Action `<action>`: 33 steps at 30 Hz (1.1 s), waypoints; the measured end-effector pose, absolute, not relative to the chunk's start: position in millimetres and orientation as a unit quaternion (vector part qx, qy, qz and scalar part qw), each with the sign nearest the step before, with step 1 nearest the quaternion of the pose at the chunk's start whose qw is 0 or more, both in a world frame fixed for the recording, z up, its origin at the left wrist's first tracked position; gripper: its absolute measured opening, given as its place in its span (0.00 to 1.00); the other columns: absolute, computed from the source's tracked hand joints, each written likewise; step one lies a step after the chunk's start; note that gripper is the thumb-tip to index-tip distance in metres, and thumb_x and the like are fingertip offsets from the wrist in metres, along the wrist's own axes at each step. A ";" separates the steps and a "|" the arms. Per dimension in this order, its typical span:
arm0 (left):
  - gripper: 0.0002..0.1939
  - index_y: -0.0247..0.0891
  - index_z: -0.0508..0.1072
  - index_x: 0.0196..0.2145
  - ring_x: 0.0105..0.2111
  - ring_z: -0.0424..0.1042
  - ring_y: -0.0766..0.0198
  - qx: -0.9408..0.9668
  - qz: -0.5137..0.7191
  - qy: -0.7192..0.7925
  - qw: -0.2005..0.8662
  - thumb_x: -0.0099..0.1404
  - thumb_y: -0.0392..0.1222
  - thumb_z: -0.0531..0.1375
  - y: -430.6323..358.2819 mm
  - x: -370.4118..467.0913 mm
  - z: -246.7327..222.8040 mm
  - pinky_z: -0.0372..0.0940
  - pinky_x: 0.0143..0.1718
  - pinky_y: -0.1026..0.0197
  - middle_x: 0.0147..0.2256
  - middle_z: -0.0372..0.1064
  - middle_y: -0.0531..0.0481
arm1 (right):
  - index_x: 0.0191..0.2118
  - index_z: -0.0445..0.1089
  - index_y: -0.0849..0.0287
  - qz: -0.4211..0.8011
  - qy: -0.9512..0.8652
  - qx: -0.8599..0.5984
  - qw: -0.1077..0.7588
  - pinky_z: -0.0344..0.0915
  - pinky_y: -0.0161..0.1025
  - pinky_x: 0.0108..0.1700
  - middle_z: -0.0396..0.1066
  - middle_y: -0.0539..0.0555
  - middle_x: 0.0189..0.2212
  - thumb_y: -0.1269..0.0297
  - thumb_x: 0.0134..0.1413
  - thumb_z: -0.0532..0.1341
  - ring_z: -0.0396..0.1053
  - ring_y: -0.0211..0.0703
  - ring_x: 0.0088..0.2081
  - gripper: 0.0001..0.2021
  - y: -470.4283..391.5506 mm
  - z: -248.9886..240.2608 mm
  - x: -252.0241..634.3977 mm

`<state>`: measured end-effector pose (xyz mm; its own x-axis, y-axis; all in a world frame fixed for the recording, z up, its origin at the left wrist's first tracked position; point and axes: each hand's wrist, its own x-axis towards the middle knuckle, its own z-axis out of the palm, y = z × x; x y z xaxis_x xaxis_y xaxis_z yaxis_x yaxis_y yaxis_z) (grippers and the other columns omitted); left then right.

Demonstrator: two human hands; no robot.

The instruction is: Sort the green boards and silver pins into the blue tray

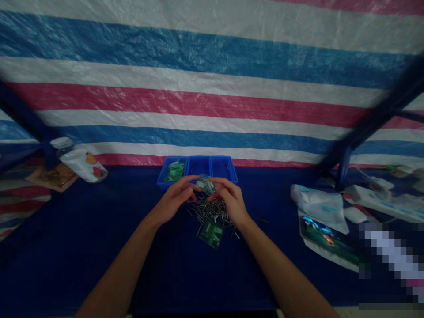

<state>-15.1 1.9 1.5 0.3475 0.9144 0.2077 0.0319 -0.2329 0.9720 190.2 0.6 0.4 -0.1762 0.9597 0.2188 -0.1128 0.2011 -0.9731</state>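
My left hand (177,197) and my right hand (231,199) grip a small clear plastic bag (206,183) between them, one at each side. Pale or shiny bits show inside it, too small to name. Below the hands lies a loose pile of thin metal pins (214,211) on the blue table. A second small bag (212,233), greenish and see-through, rests at the near edge of the pile. Just beyond my hands stands a blue tray (188,170) with three compartments; its left one holds several greenish bags (175,170).
A white plastic jar (84,164) lies tilted at the left rear. On the right are a plastic pouch (319,205), a lit phone screen (327,238) and a white power strip (380,201). Striped sheeting (212,101) hangs behind the table, between blue posts (367,119).
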 end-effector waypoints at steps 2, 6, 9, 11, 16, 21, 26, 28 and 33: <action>0.26 0.43 0.70 0.55 0.35 0.72 0.62 0.648 0.442 0.361 0.504 0.65 0.57 0.60 1.5 -15.0 1.6 0.64 0.34 0.60 0.43 0.75 0.45 | 0.44 0.74 0.55 0.500 -0.576 -0.374 0.528 0.61 0.37 0.29 0.73 0.49 0.22 0.55 0.55 0.58 0.71 0.39 0.25 0.15 -0.4 1.0 190.2; 0.22 0.42 0.77 0.49 0.37 0.72 0.59 0.663 0.427 0.372 0.489 0.65 0.58 0.59 0.9 -17.4 3.7 0.63 0.39 0.58 0.37 0.76 0.47 | 0.43 0.75 0.53 0.498 -0.585 -0.373 0.520 0.61 0.37 0.29 0.73 0.48 0.23 0.54 0.56 0.60 0.70 0.38 0.26 0.13 -1.1 1.2 189.5; 0.20 0.42 0.78 0.47 0.38 0.72 0.59 0.655 0.423 0.381 0.497 0.65 0.57 0.59 0.9 -19.4 3.9 0.62 0.40 0.58 0.37 0.76 0.48 | 0.40 0.75 0.53 0.510 -0.580 -0.363 0.521 0.62 0.37 0.30 0.72 0.48 0.24 0.54 0.55 0.60 0.69 0.38 0.26 0.12 -1.5 1.4 189.3; 0.20 0.41 0.79 0.46 0.38 0.72 0.58 0.647 0.425 0.383 0.504 0.65 0.56 0.60 1.5 -20.7 2.8 0.62 0.39 0.58 0.36 0.77 0.47 | 0.39 0.75 0.54 0.517 -0.576 -0.360 0.521 0.62 0.37 0.31 0.72 0.48 0.24 0.55 0.55 0.61 0.69 0.38 0.27 0.11 -2.0 2.3 189.7; 0.18 0.42 0.81 0.43 0.36 0.72 0.59 0.637 0.447 0.386 0.495 0.64 0.54 0.60 3.0 -23.6 2.2 0.62 0.38 0.59 0.35 0.78 0.48 | 0.38 0.75 0.54 0.530 -0.600 -0.346 0.488 0.59 0.37 0.31 0.71 0.48 0.22 0.52 0.56 0.61 0.67 0.38 0.26 0.12 -3.9 5.2 190.7; 0.15 0.44 0.81 0.41 0.37 0.73 0.60 0.636 0.435 0.389 0.506 0.62 0.54 0.63 0.7 -22.9 8.3 0.64 0.41 0.59 0.37 0.78 0.49 | 0.37 0.76 0.54 0.547 -0.621 -0.341 0.446 0.57 0.36 0.29 0.70 0.49 0.22 0.47 0.55 0.61 0.64 0.37 0.25 0.16 -3.0 2.9 189.2; 0.17 0.44 0.80 0.44 0.40 0.74 0.58 0.642 0.413 0.358 0.538 0.59 0.53 0.66 -3.6 -17.0 14.6 0.66 0.45 0.56 0.40 0.78 0.48 | 0.32 0.75 0.56 0.527 -0.604 -0.374 0.468 0.58 0.36 0.29 0.69 0.49 0.21 0.43 0.53 0.60 0.63 0.37 0.25 0.20 -0.5 1.0 188.9; 0.17 0.44 0.80 0.44 0.41 0.74 0.57 0.647 0.396 0.353 0.547 0.59 0.52 0.66 -5.2 -14.7 16.1 0.65 0.47 0.55 0.42 0.78 0.48 | 0.30 0.75 0.57 0.511 -0.597 -0.392 0.478 0.58 0.35 0.28 0.68 0.49 0.21 0.42 0.53 0.60 0.63 0.37 0.24 0.21 0.3 0.8 189.2; 0.18 0.44 0.80 0.45 0.43 0.74 0.56 0.656 0.366 0.371 0.546 0.60 0.53 0.65 -5.8 -14.6 14.6 0.64 0.49 0.53 0.43 0.78 0.48 | 0.26 0.74 0.58 0.465 -0.591 -0.434 0.496 0.54 0.35 0.26 0.63 0.48 0.18 0.43 0.54 0.58 0.58 0.35 0.22 0.23 1.2 -1.9 188.2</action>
<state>-14.6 -5.8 14.6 0.4554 0.8871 0.0752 0.0872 -0.1286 0.9879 188.2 1.2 -1.9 -0.1315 0.9741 0.1837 0.0515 0.1918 -0.9801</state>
